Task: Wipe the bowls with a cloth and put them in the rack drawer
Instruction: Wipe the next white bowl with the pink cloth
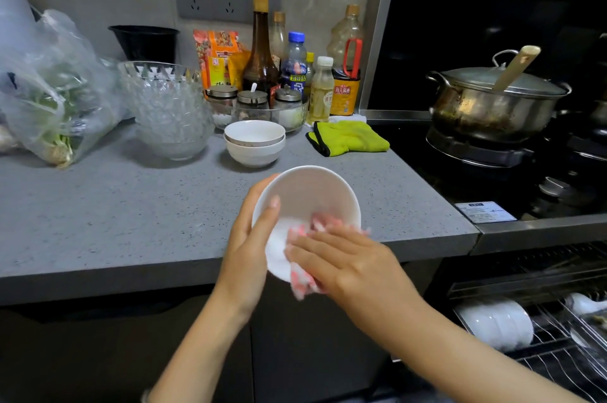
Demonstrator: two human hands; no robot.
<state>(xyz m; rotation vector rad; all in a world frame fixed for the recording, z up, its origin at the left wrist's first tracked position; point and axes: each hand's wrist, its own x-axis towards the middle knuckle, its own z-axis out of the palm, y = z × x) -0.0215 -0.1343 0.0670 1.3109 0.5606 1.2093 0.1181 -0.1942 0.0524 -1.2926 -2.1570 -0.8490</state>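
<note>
Observed: the white bowl [305, 199] is held off the countertop [115, 212], above its front edge, tilted with its opening toward the camera. The left hand [249, 238] grips it at the left rim. The thumb [272, 210] is hooked over the rim and lies inside the bowl, while the remaining fingers pass behind the outer wall and are hidden there. The right hand [348, 258] is laid into the bowl's lower half, back of the hand upward. Its fingers [315, 240] are straight and close together, pressing a pink-and-white cloth [323, 223] against the inner wall. The cloth shows beyond the fingertips and again below the hand at the bowl's lower rim. Whether the thumb pinches it cannot be determined, and the cloth is blurred. Beyond the fingertips, well apart from them, two stacked bowls [254, 143] sit on the countertop, one nested in the other. Left of these stands a stack of glass bowls [164, 106], and right of them lies a green cloth [348, 138]. Farther right, a lidded pot [492, 103] sits on the hob. Below and right of the right wrist, the rack drawer [551, 360] is pulled out, with racked bowls [496, 323] standing on edge in a row on its wires.
</note>
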